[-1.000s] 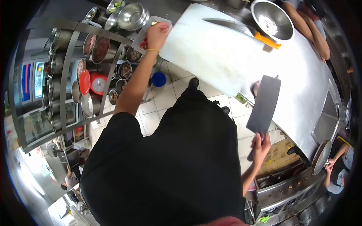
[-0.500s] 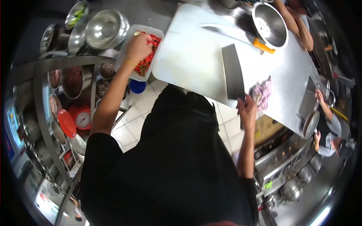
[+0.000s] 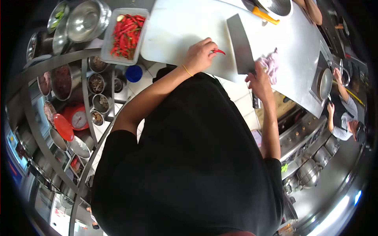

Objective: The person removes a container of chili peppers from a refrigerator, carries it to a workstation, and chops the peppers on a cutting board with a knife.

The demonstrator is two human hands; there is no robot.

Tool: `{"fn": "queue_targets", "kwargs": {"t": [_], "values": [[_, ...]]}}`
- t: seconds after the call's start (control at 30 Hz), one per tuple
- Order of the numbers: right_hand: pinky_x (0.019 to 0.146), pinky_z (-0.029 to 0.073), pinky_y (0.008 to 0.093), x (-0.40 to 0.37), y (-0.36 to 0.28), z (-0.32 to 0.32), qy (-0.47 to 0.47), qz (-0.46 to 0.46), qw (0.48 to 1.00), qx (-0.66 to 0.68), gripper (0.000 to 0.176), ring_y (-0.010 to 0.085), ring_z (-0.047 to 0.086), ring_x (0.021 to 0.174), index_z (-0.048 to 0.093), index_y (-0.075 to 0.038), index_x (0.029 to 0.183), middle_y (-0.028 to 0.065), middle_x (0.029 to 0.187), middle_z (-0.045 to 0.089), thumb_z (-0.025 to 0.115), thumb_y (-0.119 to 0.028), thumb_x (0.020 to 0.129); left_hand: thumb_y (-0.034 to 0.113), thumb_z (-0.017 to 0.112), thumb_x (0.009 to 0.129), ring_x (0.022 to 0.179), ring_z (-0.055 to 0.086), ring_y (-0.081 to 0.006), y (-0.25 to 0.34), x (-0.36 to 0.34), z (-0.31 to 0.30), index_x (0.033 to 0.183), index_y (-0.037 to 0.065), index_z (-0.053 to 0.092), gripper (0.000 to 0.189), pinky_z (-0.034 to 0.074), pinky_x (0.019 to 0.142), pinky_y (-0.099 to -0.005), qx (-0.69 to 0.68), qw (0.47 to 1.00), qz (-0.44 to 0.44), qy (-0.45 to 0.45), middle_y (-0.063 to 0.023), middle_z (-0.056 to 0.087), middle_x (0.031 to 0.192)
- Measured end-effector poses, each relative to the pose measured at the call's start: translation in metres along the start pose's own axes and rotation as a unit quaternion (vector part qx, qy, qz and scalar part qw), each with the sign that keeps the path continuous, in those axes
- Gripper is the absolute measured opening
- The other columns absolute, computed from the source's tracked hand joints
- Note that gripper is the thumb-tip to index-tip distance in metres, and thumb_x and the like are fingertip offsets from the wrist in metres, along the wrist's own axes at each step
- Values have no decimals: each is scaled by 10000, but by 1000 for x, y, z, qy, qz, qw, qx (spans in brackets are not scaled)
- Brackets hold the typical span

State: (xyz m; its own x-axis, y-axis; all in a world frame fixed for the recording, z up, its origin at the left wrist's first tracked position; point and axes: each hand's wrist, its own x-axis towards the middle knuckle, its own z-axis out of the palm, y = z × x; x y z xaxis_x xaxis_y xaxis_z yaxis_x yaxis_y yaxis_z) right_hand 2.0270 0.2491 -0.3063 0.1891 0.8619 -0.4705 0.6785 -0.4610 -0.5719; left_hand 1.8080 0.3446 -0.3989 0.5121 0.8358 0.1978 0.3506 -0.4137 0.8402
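My left hand (image 3: pixel 201 54) rests on the white cutting board (image 3: pixel 177 27) and pinches a red chilli (image 3: pixel 219 51) at its fingertips. My right hand (image 3: pixel 258 80) grips the handle of a broad cleaver (image 3: pixel 239 43), whose blade lies flat over the board just right of the chilli. A clear tub of red chillies (image 3: pixel 125 32) stands at the board's left edge.
Steel bowls (image 3: pixel 84 20) sit left of the tub. A pink cloth (image 3: pixel 269 63) lies on the steel counter (image 3: pixel 299 59). An orange-handled knife (image 3: pixel 264 15) lies at the board's far end. Ingredient tins line a curved rack (image 3: pixel 84 86). Another person (image 3: pixel 342 114) works at a stove on the right.
My left hand left the chilli tub and came to the board with one chilli. The cleaver swung from beside my body to over the board.
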Motion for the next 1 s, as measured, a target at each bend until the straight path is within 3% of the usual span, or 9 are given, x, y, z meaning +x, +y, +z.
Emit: {"fn": "queue_targets", "kwargs": {"t": [0.07,0.13,0.2,0.23,0.27,0.53,0.73,1.0], "values": [[550,465,371,-7,-2,5,78,-69,991,-89,325,242,599,547,462,39,1187,147,670,613,499,-92,892,27,710,736,744,603,-255,-3,-9,12,900,41,617,188,477,642,-339,27,999,23,8,-69,608,871],[584,467,423,-12,-15,4,96,-65,989,-93,281,326,622,598,481,-1,1162,182,667,611,505,-115,906,25,712,732,746,597,-263,-7,-13,11,913,37,621,202,479,656,-347,70,996,46,17,-71,602,882],[599,458,528,-10,-24,15,108,-47,985,-124,232,456,601,665,466,-43,1093,258,653,596,539,-139,895,-13,694,731,755,605,-277,-8,-17,11,913,19,630,195,492,668,-362,37,997,63,24,-88,606,882],[564,452,532,-8,-24,21,124,-69,976,-165,200,442,603,633,458,-57,1072,241,626,593,524,-159,914,-13,694,731,755,605,-277,-9,-17,13,913,19,630,195,492,668,-362,38,997,66,20,-88,606,882],[627,456,545,-5,-33,20,82,-20,983,-166,221,456,614,721,451,-78,1105,267,717,617,516,-201,934,-33,680,733,762,608,-285,-9,-18,15,912,11,639,189,498,671,-365,22,997,69,12,-96,607,883],[586,463,532,10,-41,19,48,-58,969,-234,222,441,621,683,401,-40,1076,255,665,613,496,-189,941,-90,635,728,778,618,-297,-5,-22,24,914,-4,667,207,509,672,-371,4,996,85,-5,-113,610,886],[595,463,534,27,-37,36,81,-51,968,-232,206,445,621,682,401,-26,1056,257,685,622,488,-174,941,-114,606,721,810,616,-291,-8,-26,25,900,-4,667,218,514,682,-366,-3,997,81,3,-108,608,893],[612,460,549,23,-58,20,42,-54,966,-251,202,466,612,694,395,-21,1052,285,687,608,499,-149,934,-106,591,720,825,608,-287,-7,-27,24,888,0,666,212,515,703,-367,-11,996,84,3,-103,602,897]]}}
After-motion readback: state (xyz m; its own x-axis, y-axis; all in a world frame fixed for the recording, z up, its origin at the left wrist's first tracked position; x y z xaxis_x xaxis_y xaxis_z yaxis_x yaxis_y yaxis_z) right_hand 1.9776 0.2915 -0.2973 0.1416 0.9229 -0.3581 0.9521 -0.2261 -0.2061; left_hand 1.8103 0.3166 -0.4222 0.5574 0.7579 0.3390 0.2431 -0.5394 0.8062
